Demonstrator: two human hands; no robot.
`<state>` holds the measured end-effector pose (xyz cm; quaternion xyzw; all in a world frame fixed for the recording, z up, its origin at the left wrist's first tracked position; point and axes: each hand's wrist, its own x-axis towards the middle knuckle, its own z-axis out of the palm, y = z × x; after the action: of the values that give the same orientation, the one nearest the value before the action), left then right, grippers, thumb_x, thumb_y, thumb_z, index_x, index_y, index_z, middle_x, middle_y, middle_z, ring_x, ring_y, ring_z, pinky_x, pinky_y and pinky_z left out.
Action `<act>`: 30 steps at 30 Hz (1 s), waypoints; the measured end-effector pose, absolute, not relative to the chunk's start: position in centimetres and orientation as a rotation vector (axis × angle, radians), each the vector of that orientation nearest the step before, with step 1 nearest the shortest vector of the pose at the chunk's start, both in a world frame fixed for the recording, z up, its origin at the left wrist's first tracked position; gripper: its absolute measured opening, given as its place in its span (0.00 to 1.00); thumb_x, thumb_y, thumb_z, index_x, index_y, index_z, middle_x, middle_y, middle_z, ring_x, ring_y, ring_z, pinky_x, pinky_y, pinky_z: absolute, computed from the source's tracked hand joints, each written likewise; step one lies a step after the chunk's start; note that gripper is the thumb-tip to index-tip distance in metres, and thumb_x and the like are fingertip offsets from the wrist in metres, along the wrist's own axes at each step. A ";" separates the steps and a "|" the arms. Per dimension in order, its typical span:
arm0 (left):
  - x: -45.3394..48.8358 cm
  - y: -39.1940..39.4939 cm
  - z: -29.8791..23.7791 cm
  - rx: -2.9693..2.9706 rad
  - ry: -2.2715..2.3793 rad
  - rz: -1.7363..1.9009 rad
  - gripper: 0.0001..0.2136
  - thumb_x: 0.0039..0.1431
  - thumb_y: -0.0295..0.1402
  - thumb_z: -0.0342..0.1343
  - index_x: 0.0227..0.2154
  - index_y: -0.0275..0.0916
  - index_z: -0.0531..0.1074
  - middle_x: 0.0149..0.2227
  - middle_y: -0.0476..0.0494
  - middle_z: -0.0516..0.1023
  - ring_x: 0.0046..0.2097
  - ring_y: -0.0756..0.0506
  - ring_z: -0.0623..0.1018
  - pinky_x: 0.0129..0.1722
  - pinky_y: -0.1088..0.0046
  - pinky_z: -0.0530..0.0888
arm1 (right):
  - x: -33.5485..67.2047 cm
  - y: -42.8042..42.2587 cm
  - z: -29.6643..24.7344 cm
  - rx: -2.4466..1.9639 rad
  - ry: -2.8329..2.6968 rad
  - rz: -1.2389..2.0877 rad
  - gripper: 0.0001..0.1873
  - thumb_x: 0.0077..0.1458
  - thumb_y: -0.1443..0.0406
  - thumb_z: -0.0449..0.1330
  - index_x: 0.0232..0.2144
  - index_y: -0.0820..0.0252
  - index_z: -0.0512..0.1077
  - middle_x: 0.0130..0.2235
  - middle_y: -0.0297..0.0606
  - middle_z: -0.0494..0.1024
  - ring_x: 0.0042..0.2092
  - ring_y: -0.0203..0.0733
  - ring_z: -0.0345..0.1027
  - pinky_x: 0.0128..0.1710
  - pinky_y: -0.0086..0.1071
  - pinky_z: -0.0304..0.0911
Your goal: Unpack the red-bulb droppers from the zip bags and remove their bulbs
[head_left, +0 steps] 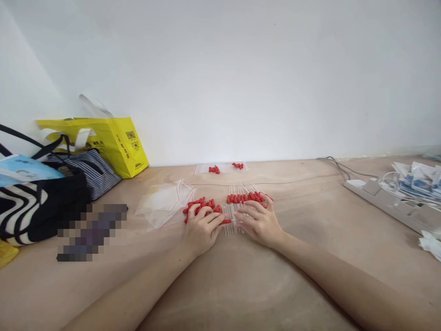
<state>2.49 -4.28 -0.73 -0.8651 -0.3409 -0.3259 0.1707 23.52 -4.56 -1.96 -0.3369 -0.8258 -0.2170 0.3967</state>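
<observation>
My left hand [203, 230] is closed, its thumb and fingertips pinching a red rubber bulb [226, 221]. Opposite it, my right hand [261, 225] has its fingers around a thin glass tube [234, 220] that meets the end of this bulb. Loose clear glass tubes [228, 230] lie side by side under and between the fingertips. Beyond my left hand is a heap of red rubber bulbs [206, 202]. A row of glass droppers [236, 198] with red bulbs lies just past my right hand, which partly covers it.
Clear zip bags [165, 202] lie left of the heap; another bag with bulbed droppers [214, 169] rests near the wall. A yellow bag [129, 149], a striped pouch [99, 172] and a black bag [69, 202] stand left. A power strip [382, 202] is at right.
</observation>
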 end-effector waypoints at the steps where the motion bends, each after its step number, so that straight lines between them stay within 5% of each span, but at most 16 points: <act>1: 2.5 -4.3 -0.8 -2.460 -0.959 -0.930 0.08 0.54 0.30 0.51 0.36 0.45 0.72 0.33 0.50 0.78 0.36 0.44 0.71 0.46 0.55 0.56 | 23.2 -4.5 -2.2 -0.824 -2.088 -0.574 0.07 0.52 0.63 0.56 0.35 0.52 0.71 0.33 0.31 0.77 0.42 0.40 0.65 0.54 0.47 0.38; 9: 3.1 -4.0 -1.0 -2.527 -0.885 -0.957 0.09 0.56 0.32 0.50 0.39 0.41 0.71 0.33 0.49 0.78 0.37 0.45 0.72 0.49 0.56 0.56 | 22.8 -4.4 -3.1 -0.739 -2.077 -0.649 0.11 0.52 0.72 0.53 0.37 0.56 0.70 0.28 0.30 0.77 0.40 0.37 0.67 0.56 0.48 0.38; 30: 2.7 -4.4 -0.6 -2.508 -0.729 -0.788 0.10 0.55 0.28 0.47 0.34 0.45 0.72 0.41 0.54 0.76 0.44 0.43 0.70 0.54 0.47 0.52 | 23.1 -4.5 -3.4 -0.653 -2.140 -0.615 0.08 0.54 0.70 0.51 0.33 0.57 0.70 0.22 0.30 0.74 0.44 0.37 0.67 0.57 0.49 0.38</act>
<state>2.74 -4.41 -0.63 -0.8998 -0.2614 -0.2826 0.2055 23.10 -4.45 -3.45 -0.2580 -0.8457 -0.2431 0.3989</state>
